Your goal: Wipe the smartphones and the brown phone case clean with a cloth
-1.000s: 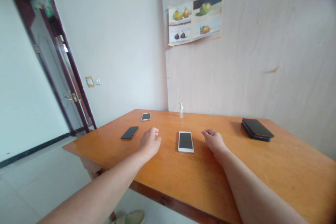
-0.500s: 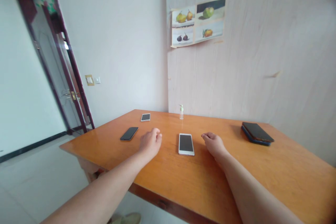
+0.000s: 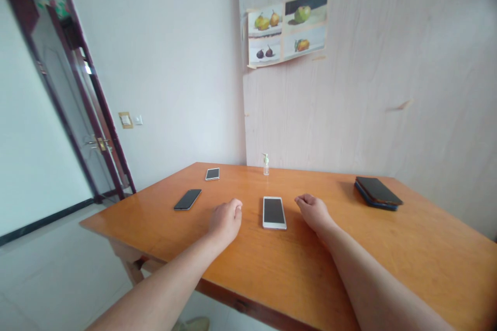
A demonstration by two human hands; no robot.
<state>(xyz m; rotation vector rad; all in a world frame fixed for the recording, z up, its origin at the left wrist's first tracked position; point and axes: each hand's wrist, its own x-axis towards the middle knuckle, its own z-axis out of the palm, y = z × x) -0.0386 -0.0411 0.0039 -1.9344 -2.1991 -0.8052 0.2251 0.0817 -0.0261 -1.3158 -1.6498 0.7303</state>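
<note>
A white smartphone with a dark screen lies face up on the wooden table, between my two hands. My left hand rests to its left, curled into a loose fist and apart from the phone. To its right, my right hand is also closed, its side against the tabletop. Nothing shows in either fist. A black smartphone lies further left, beyond my left hand. Behind it is a smaller white phone with a dark screen.
The wooden table meets the wall at the back. A small clear pump bottle stands near the back edge. At the right lies a stack of dark, flat tablet-like items. Fruit pictures hang on the wall; a door is at the left.
My left hand has lowered slightly towards me and drawn a little closer to the middle phone. The view has shifted slightly; my right hand and the phones stay in place.
</note>
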